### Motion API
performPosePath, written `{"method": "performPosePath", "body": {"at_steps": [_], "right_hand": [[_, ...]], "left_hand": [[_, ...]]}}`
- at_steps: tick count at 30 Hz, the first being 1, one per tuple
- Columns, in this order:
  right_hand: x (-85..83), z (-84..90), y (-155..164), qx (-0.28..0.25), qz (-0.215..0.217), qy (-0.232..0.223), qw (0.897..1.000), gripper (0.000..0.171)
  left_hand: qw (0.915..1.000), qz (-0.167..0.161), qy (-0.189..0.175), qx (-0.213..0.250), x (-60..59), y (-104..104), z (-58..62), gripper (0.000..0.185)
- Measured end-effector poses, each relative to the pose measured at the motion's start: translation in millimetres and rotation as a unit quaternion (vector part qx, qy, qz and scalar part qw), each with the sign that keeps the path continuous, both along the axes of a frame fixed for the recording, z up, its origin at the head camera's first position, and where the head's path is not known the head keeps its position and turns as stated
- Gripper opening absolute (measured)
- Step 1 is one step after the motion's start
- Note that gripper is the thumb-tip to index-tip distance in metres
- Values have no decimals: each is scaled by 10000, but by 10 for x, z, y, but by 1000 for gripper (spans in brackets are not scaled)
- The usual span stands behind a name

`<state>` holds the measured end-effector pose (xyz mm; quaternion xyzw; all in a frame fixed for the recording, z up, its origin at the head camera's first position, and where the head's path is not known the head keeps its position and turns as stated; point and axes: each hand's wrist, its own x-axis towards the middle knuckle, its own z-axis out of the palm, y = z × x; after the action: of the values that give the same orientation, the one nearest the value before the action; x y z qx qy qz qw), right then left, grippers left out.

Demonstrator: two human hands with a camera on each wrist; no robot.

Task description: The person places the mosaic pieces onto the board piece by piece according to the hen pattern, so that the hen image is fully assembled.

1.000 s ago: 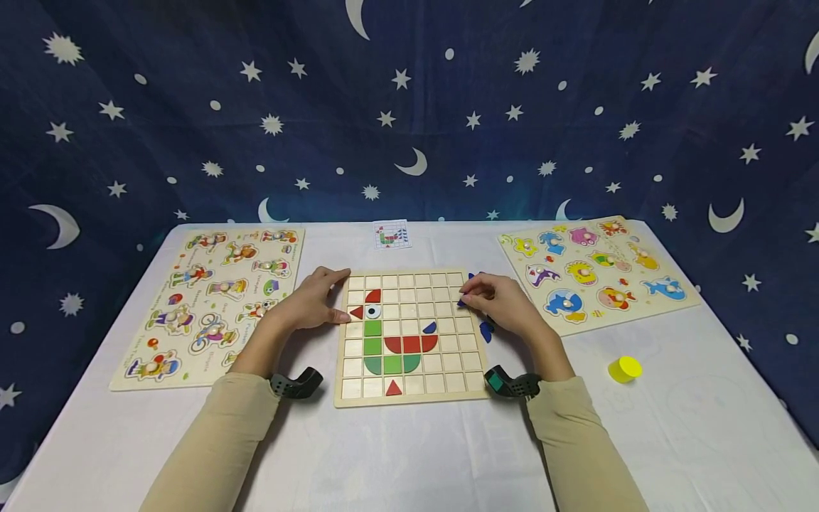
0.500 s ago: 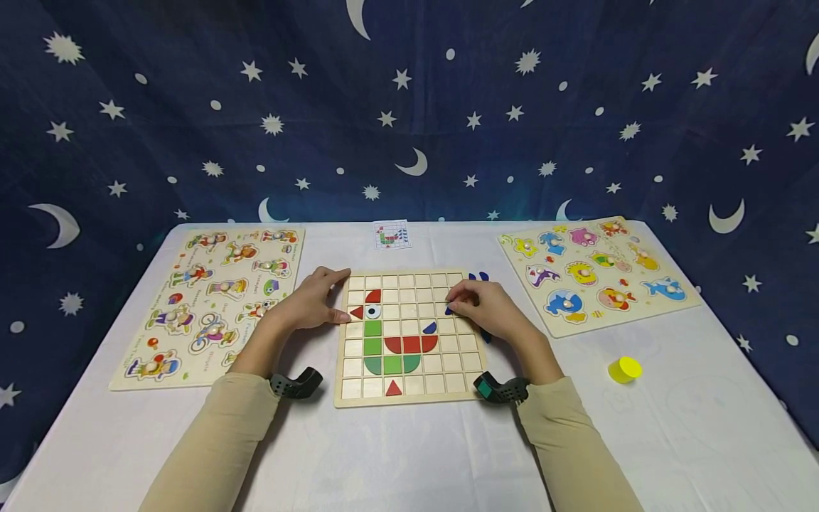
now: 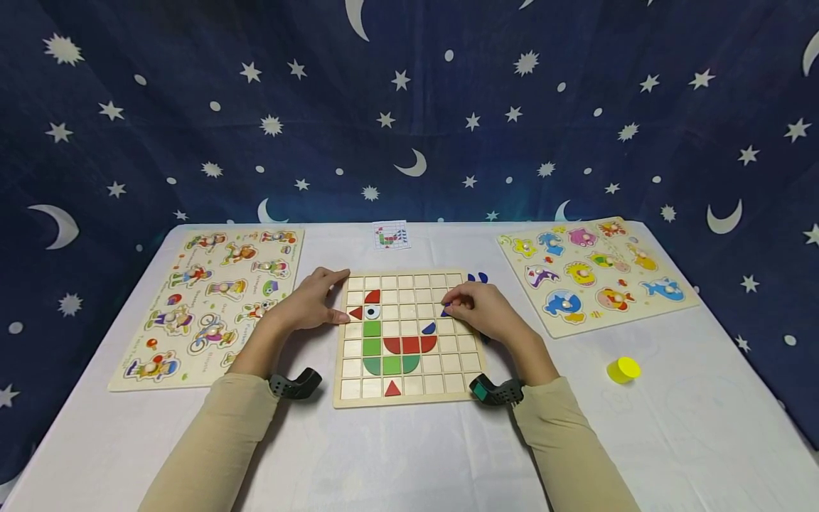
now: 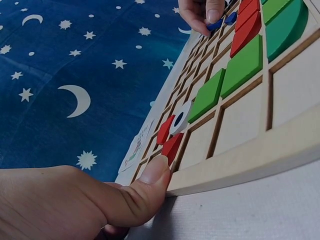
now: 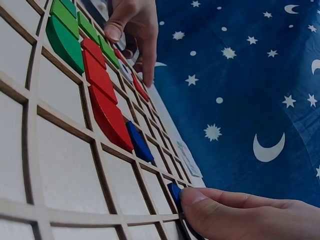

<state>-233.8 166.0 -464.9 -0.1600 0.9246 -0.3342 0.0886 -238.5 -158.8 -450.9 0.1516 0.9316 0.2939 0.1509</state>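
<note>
A wooden grid board (image 3: 409, 398) lies in the middle of the table, with red, green and blue pieces set in it as a bird figure. My left hand (image 3: 338, 296) rests against the board's left edge, its thumb (image 4: 154, 173) pressing the rim beside a red triangle (image 3: 357, 311). My right hand (image 3: 451, 305) is over the board's upper right cells and pinches a small blue piece (image 3: 444, 312) (image 5: 174, 191) low over a cell. Another blue piece (image 3: 429, 328) sits in the grid just left of and below it.
Two loose blue pieces (image 3: 477, 277) lie off the board's top right corner. A picture card (image 3: 392, 235) lies behind the board. Knob puzzles lie at the left (image 3: 211, 302) and the right (image 3: 595, 274). A yellow cap (image 3: 624, 369) stands at the right front.
My right hand has moved left from the board's right edge to over the grid, carrying the blue piece. The left hand has stayed put.
</note>
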Motion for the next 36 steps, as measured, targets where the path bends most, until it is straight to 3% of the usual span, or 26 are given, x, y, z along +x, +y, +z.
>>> {"method": "performPosePath", "body": {"at_steps": [36], "right_hand": [[-4, 10, 4, -159, -52, -122, 9998, 15]], "left_hand": [[10000, 39, -68, -17, -16, 4, 1, 92]]}}
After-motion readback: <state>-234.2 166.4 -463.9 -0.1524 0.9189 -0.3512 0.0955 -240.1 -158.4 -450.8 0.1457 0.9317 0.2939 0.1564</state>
